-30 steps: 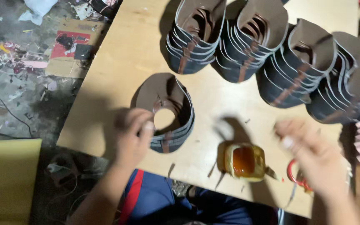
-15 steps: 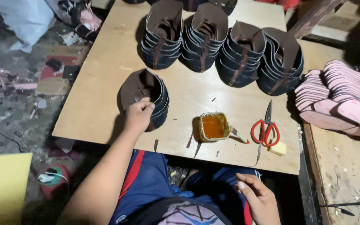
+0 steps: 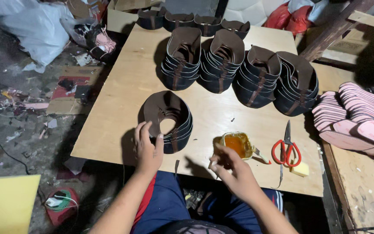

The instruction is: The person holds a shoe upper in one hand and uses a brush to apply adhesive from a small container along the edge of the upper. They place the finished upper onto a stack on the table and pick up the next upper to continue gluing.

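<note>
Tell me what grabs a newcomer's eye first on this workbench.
First, the dark brown stacks of shoe uppers ranked along the far half of the plywood board, with one smaller stack nearer, under the left hand. Next, the bright orange glue pot by the right hand, and the red scissors beside it. At the right edge lies a pile of pink insoles.

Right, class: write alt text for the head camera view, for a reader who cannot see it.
A person's left hand rests on a stack of dark shoe uppers on a plywood board, while the right hand reaches to a small pot of orange glue. Red-handled scissors, more upper stacks and pink insoles lie beyond.
</note>
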